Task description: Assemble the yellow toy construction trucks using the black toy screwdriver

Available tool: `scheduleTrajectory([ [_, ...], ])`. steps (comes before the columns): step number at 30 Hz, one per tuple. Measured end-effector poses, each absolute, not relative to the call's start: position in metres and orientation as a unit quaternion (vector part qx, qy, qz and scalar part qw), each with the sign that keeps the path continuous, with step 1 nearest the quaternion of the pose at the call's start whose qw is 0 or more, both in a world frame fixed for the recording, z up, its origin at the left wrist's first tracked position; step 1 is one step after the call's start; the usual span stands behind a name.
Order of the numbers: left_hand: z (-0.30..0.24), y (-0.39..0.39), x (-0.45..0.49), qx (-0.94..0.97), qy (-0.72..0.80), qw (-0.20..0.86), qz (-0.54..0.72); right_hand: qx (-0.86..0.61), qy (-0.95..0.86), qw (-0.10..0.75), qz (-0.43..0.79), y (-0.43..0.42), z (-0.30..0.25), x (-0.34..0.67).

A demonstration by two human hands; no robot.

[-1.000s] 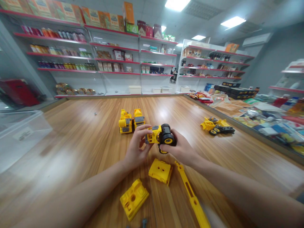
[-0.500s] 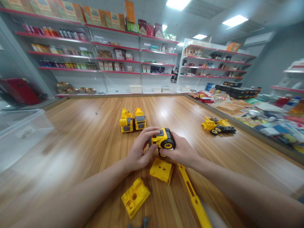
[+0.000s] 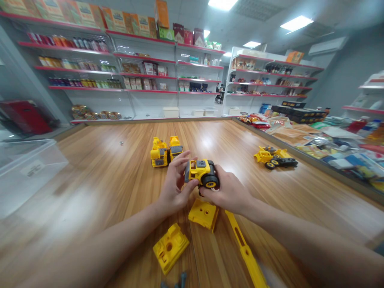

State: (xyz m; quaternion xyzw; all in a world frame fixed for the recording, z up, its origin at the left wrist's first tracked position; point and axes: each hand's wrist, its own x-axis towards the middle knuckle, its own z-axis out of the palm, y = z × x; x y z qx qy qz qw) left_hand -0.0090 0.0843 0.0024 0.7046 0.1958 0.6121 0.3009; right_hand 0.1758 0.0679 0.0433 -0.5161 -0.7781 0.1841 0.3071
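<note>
A small yellow toy truck (image 3: pixel 201 171) with a grey cab front and black wheels is held above the table between my hands. My right hand (image 3: pixel 231 186) grips its wheeled rear end. At the cab end, the thumb of my left hand (image 3: pixel 177 184) presses the side while the fingers curve round the front. Below lie a yellow plate with two holes (image 3: pixel 204 214) and another yellow body piece (image 3: pixel 171 248). A long yellow arm piece (image 3: pixel 244 248) rests under my right forearm. Grey screws (image 3: pixel 181 279), partly cut off, lie at the bottom edge.
Two yellow toy trucks (image 3: pixel 165 152) stand just beyond my left hand. A yellow and black toy vehicle (image 3: pixel 276 158) sits to the right on the wooden table (image 3: pixel 120 184). A clear plastic bin (image 3: pixel 33 172) is at left; packaged goods (image 3: pixel 327 140) lie beyond the right rim.
My left fingers have lifted off the truck's roof and opened somewhat toward its front. The truck has turned slightly, showing more of the cab's side and roof.
</note>
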Motion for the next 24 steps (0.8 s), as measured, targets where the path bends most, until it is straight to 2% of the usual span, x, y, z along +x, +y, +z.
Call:
scheduleTrajectory([
  [2,0.0015,0.0857,-0.0094,0.696,0.201,0.313,0.614,-0.520,-0.768,0.314,0.204,0.0667,0.0460,0.1751],
  [7,0.0007,0.0903,-0.0145,0.740,0.258,0.211,0.585,-0.502,-0.738,0.342,0.294,0.0683,0.0466,0.1732],
  [9,-0.0005,0.0915,-0.0145,0.749,0.256,0.206,0.575,-0.489,-0.725,0.354,0.332,0.0703,0.0448,0.1721],
  [15,-0.0032,0.0893,-0.0109,0.720,0.259,0.287,0.577,-0.442,-0.697,0.361,0.434,0.0703,0.0448,0.1709],
  [19,-0.0023,0.0871,-0.0094,0.661,0.261,0.389,0.586,-0.403,-0.676,0.371,0.492,0.0666,0.0492,0.1717],
  [24,0.0006,0.0843,-0.0072,0.631,0.256,0.446,0.581,-0.425,-0.673,0.364,0.483,0.0662,0.0485,0.1708],
])
